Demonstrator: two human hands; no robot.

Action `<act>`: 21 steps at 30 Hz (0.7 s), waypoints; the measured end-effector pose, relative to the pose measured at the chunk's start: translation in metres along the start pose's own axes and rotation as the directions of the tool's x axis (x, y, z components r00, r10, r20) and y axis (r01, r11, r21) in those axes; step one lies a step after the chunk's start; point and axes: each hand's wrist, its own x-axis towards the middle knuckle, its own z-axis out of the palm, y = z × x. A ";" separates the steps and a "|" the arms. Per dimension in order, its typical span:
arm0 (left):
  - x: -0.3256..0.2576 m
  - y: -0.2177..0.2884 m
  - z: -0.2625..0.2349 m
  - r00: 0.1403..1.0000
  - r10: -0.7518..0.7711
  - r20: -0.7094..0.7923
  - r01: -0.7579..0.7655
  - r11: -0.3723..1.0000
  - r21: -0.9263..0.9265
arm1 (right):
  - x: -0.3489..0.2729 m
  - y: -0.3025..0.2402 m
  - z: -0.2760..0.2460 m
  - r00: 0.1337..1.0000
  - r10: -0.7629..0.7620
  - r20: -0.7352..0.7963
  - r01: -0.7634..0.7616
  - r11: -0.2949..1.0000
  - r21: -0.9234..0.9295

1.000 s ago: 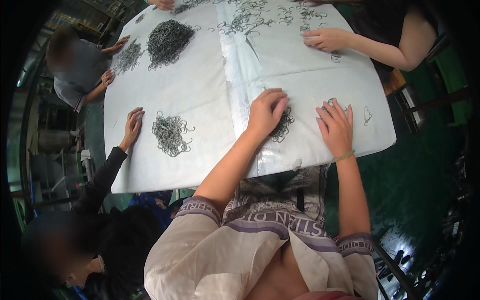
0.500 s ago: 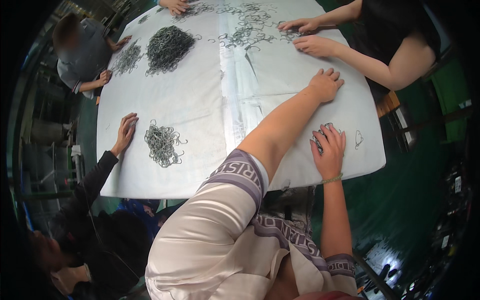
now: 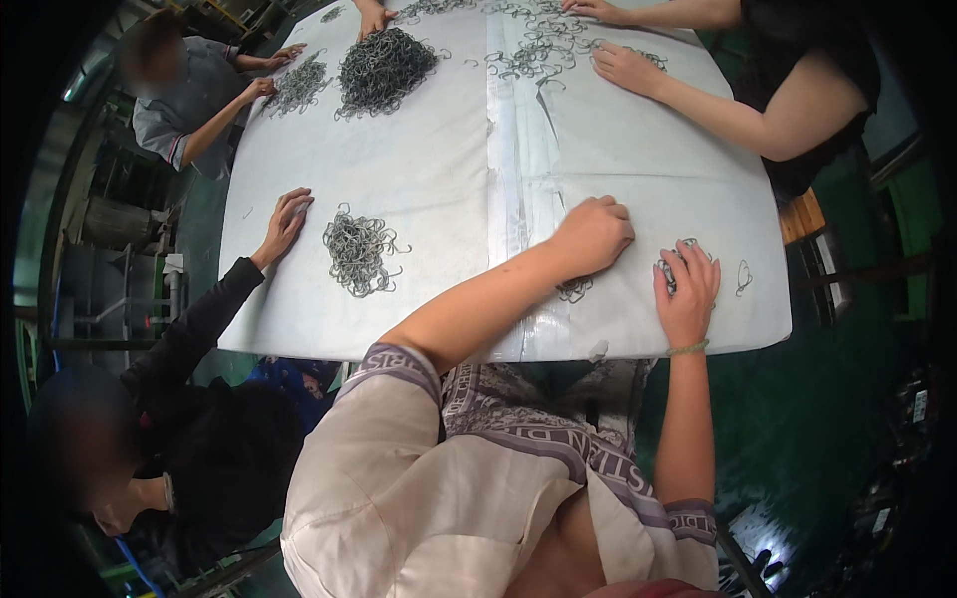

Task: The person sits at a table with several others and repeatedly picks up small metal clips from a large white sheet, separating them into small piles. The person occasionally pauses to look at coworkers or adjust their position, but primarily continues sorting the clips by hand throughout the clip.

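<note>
My left hand [image 3: 595,235] is over the white tabletop [image 3: 439,299], its fingers curled in and closed. Whatever it may hold is hidden beneath the knuckles. Partly covered by my left forearm, a small heap of curved grey metal hooks [image 3: 575,289] lies near the table's front edge. My right hand [image 3: 690,291], with a green bead bracelet on the wrist, rests with fingers apart over another small cluster of metal hooks [image 3: 669,271]. Some hooks show between its thumb and fingers. A few loose hooks [image 3: 743,279] lie just right of it.
A hook pile [image 3: 361,251] lies left, beside a dark-sleeved person's hand [image 3: 286,227]. Further back are a large heap [image 3: 387,72], a flatter pile [image 3: 299,84] by another person's hands, and scattered hooks [image 3: 538,45]. At far right, a person's hands [image 3: 626,70] lie on the table.
My left hand has drawn back toward me and left, and its fingers have curled in. The hooks under my left forearm now show. My right hand stays over its cluster. The view has shifted.
</note>
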 end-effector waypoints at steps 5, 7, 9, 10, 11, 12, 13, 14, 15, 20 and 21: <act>-0.036 -0.015 -0.027 0.955 -0.218 -0.203 0.158 0.948 -0.278 | 0.002 -0.002 -0.002 1.000 -0.001 0.011 0.001 1.000 -0.022; -0.043 -0.008 -0.029 0.966 -0.142 -0.216 0.084 0.962 -0.258 | 0.001 -0.002 -0.001 1.000 0.004 0.016 -0.004 1.000 -0.027; -0.047 0.004 -0.029 0.991 0.005 -0.131 -0.032 0.978 -0.204 | 0.001 -0.001 -0.001 1.000 0.014 0.024 -0.013 0.999 -0.032; -0.045 0.012 -0.027 0.997 0.041 -0.059 -0.052 0.978 -0.201 | 0.000 0.000 -0.001 1.000 0.021 0.022 -0.020 0.999 -0.036; -0.048 0.015 -0.021 0.995 0.058 -0.076 -0.069 0.984 -0.163 | 0.001 -0.002 -0.002 1.000 0.015 0.022 -0.014 0.999 -0.028; -0.051 0.016 -0.010 0.993 0.074 -0.091 -0.085 0.989 -0.124 | 0.003 -0.004 -0.002 1.000 0.008 0.023 -0.008 1.000 -0.021; -0.052 0.017 -0.003 0.990 0.093 -0.103 -0.102 0.991 -0.085 | 0.003 -0.004 -0.001 1.000 0.014 0.027 -0.014 1.000 -0.017; -0.052 0.019 -0.001 0.991 0.109 -0.079 -0.118 0.986 -0.120 | 0.002 -0.003 -0.001 0.999 0.019 0.031 -0.019 1.000 -0.013; -0.052 0.021 0.001 0.991 0.124 -0.057 -0.132 0.979 -0.155 | 0.002 -0.003 0.000 0.999 0.023 0.036 -0.023 1.000 -0.008; -0.051 -0.004 -0.028 0.991 -0.053 -0.122 -0.007 0.895 -0.446 | -0.002 0.003 0.000 0.999 -0.010 0.046 0.010 1.000 -0.006; -0.050 -0.025 -0.038 0.973 -0.143 -0.180 0.063 0.918 -0.392 | -0.004 0.003 0.001 0.999 -0.009 0.049 0.010 1.000 -0.014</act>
